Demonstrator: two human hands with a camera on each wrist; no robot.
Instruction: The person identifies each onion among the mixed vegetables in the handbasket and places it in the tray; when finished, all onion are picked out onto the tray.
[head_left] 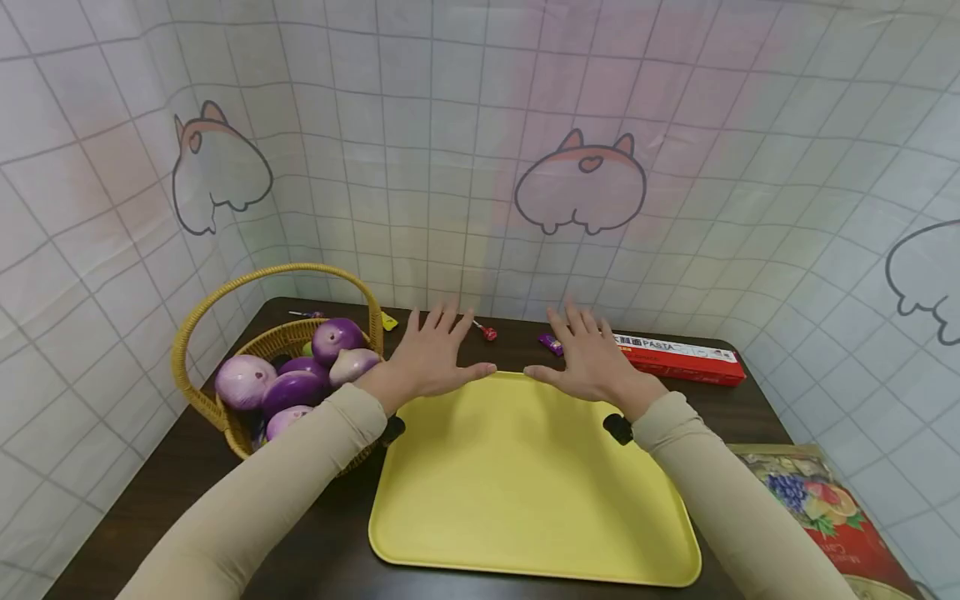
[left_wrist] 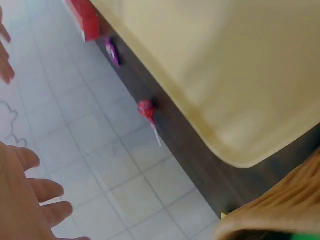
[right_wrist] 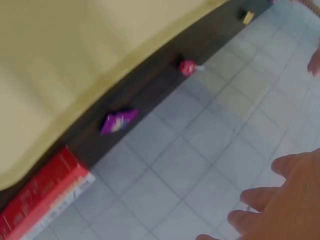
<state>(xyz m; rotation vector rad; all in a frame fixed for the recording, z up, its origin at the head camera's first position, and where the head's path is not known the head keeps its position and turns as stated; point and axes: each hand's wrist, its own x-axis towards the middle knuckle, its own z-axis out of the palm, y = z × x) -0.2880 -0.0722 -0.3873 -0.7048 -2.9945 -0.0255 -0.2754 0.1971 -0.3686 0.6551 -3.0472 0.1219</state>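
Observation:
Both hands hover with spread fingers above the far edge of a yellow tray [head_left: 525,508]. The left hand [head_left: 431,357] holds nothing; its thumb points toward the right hand [head_left: 597,360], which is bare as well. Between and behind them on the dark table lie a red lollipop [head_left: 489,333] and a purple-wrapped candy [head_left: 551,343]. The lollipop and its white stick also show in the left wrist view. A red and white pasta box [head_left: 686,362] lies beyond the right wrist, partly covered by it.
A wicker basket [head_left: 238,437] with a tall handle stands left of the tray, filled with several round purple vegetables [head_left: 296,393]. A yellow wrapper [head_left: 388,322] lies behind it. At right is a red fruit-printed bag [head_left: 843,542]. A tiled-pattern curtain [head_left: 420,150] surrounds the table.

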